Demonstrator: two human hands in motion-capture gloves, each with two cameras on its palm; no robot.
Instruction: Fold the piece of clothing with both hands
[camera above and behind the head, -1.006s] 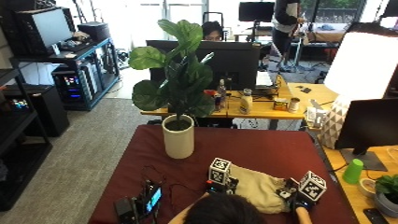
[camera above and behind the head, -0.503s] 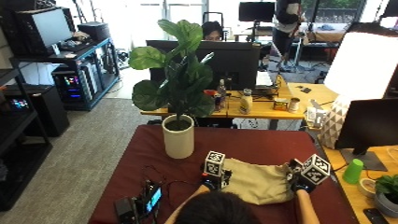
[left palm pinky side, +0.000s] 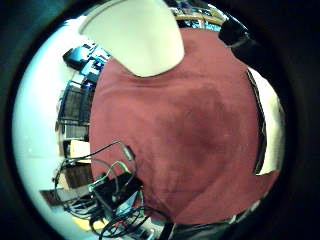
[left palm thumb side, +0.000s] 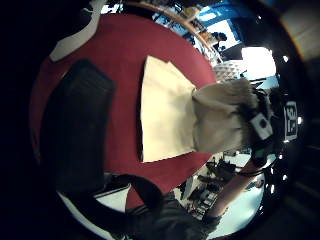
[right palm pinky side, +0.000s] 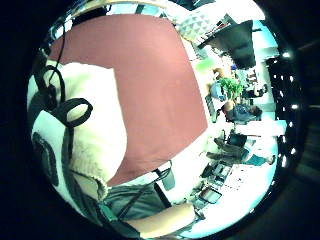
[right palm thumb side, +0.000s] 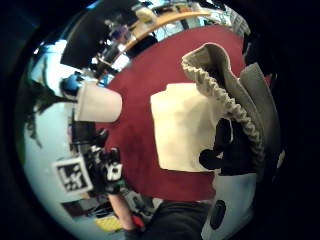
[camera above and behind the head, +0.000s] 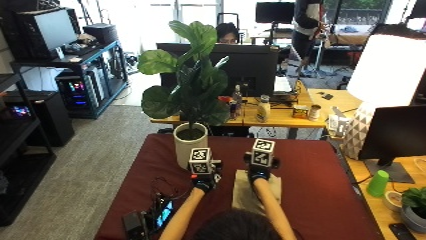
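Lower centre of the outside view: right hand (camera above and behind the head: 259, 175) fingers (right palm thumb side: 227, 150) pinch the beige ribbed-hem cloth garment (camera above and behind the head: 246, 192)'s edge over the dark red tabletop (camera above and behind the head: 313, 185); left hand (camera above and behind the head: 203, 182) beside it, fingers' state unclear.

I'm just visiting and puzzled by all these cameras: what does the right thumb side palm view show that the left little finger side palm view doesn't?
Only the right thumb side view shows the garment's gathered hem pinched by the right hand, plus the left hand. Only the left little finger side view shows the cables and device at the table's edge. Both show the dark red tablecloth, the pale plant pot and the beige clothing.
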